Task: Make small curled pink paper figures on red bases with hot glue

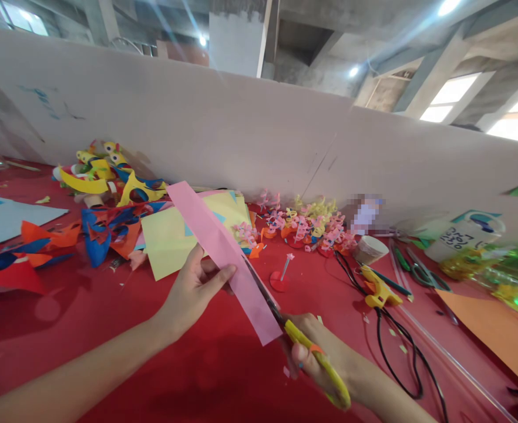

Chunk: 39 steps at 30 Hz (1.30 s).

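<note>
My left hand (199, 288) pinches a long strip of pink paper (215, 247) between thumb and fingers, holding it slanted above the red table. Closed around yellow-handled scissors (318, 352) is my right hand (320, 349). The dark scissor blades lie along the strip's right edge, with paper on both sides of them near the lower end. Just beyond the blades, a small stand (279, 281) with a red round base and a thin stem tipped in pink stands on the table. Behind the strip lie sheets of pale yellow paper (166, 241).
Several pink and yellow paper flowers (312, 226) cluster by the white partition (250, 129). Orange and blue paper scraps (96, 235) lie at left. At right are a yellow glue gun (379, 288) with a black cord, green scissors (421, 271), a white bottle (461, 235) and orange paper (501, 335).
</note>
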{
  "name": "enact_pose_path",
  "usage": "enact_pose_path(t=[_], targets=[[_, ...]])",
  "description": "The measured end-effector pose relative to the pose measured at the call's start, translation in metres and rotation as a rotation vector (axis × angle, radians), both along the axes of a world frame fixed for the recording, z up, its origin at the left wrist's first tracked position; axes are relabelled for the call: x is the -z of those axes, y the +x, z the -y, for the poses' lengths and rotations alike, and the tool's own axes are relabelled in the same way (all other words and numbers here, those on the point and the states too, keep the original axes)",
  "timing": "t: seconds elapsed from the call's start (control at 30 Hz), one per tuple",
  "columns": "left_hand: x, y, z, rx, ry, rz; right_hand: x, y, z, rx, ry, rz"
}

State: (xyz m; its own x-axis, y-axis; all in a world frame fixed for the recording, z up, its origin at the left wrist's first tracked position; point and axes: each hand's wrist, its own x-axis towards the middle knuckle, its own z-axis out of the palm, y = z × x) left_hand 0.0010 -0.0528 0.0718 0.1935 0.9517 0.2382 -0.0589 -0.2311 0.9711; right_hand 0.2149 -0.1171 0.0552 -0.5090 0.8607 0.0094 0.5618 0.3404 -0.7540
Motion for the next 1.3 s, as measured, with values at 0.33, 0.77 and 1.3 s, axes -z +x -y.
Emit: enact_pose_path(t=[0.33,0.77,1.3], targets=[[0.000,0.001,0.001,-0.001,0.001,0.029,0.006,0.000,-0.002,-0.009,-0.020,-0.132],[-0.004,0.002,0.002,-0.004,-0.007,0.015,0.009,-0.003,-0.005,0.055,0.019,-0.104],[0.003,-0.008,-0.011,-0.031,-0.025,0.167,0.017,0.002,-0.007,0.070,-0.011,-0.144]])
